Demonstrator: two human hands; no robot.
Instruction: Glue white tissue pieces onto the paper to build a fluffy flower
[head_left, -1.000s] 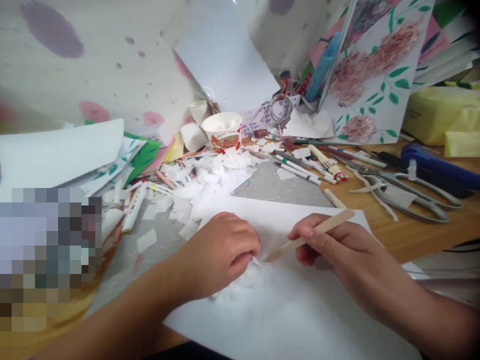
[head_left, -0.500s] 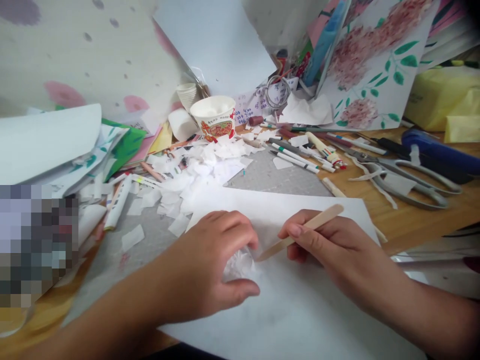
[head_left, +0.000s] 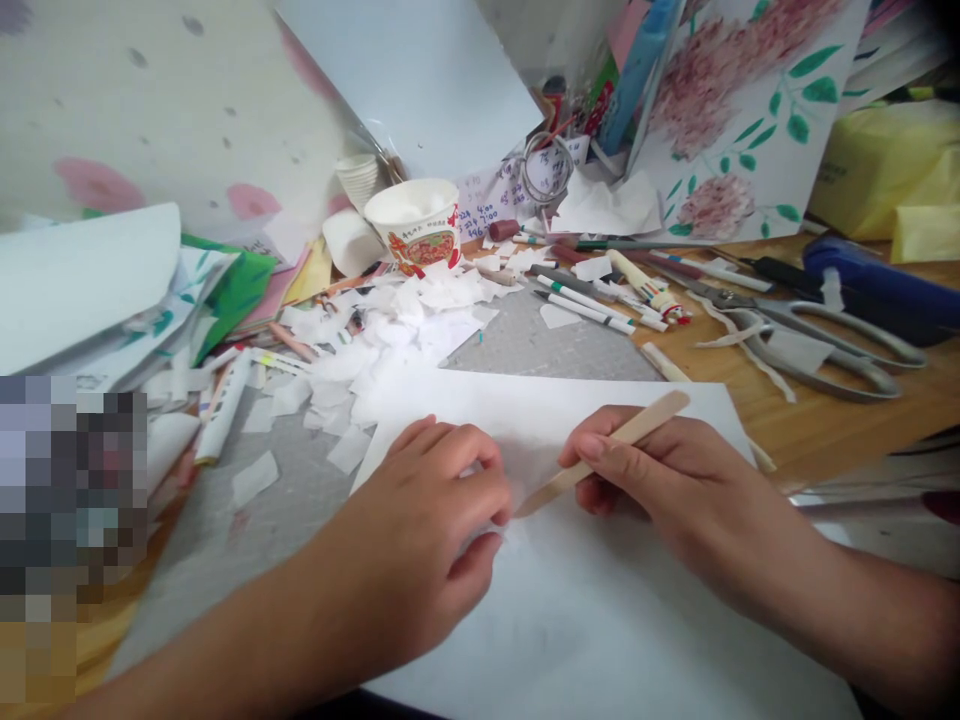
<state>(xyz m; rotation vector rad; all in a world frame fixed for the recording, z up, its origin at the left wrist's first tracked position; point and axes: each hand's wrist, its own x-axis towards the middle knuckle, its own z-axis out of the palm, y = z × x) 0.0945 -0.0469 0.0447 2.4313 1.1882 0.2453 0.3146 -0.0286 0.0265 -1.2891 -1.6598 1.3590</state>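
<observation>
My right hand (head_left: 637, 465) pinches a flat wooden craft stick (head_left: 637, 425) between thumb and fingers, its lower tip pointing down and left. That tip sits right beside the fingertips of my left hand (head_left: 442, 520). The left fingers and thumb are curled together round a ruffled piece of white paper, now almost wholly hidden by them. Under both hands lies a large white paper sheet (head_left: 585, 600). Beyond my left hand, a heap of small white paper scraps (head_left: 397, 340) spreads over the grey mat (head_left: 562, 350).
A printed paper bowl (head_left: 412, 225) stands behind the scraps, next to stacked paper cups (head_left: 356, 180). Pens (head_left: 585, 305) and large scissors (head_left: 825, 345) lie at the right. A white marker (head_left: 225, 405) and folded papers (head_left: 82, 285) are on the left.
My left fingers and thumb have drawn together over the ruffled white paper, covering it. The craft stick has barely moved in my right hand. The view has shifted slightly.
</observation>
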